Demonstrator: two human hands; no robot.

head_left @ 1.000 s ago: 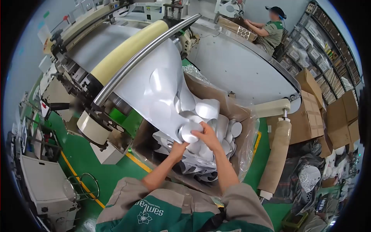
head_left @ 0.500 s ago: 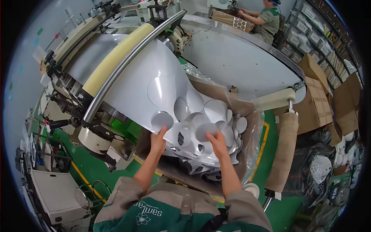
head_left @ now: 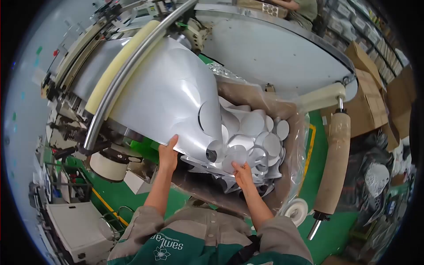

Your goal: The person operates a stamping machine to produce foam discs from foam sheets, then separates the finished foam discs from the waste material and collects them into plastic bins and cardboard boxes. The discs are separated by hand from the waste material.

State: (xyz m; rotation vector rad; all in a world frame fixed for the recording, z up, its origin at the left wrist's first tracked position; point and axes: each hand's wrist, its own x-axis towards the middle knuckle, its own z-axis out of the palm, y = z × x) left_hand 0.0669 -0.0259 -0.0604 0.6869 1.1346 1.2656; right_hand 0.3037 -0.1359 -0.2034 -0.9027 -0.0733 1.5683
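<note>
A wide silver-grey sheet (head_left: 163,88) comes off the machine's roller and droops over a cardboard box (head_left: 282,110). My left hand (head_left: 168,154) is closed on the sheet's near edge, thumb on top. Farther right, my right hand (head_left: 242,173) pinches a pale round disc (head_left: 236,155) at the sheet's lower end. Round cuts and a dark hole show in the sheet near its right side. Loose discs (head_left: 253,123) and cut scrap fill the plastic-lined box under and beyond the right hand.
A yellow roller (head_left: 126,64) and a metal bar (head_left: 132,66) cross the machine at the upper left. A brown roll (head_left: 333,163) stands at the right, beside open cartons (head_left: 366,97). A person (head_left: 302,11) is at the far top. A white spool (head_left: 296,211) lies near the box.
The view has shifted. The sheet's smoother part now reaches farther over the box. My left hand has moved left along its edge; my right hand sits lower, its fingers drawn together on a disc.
</note>
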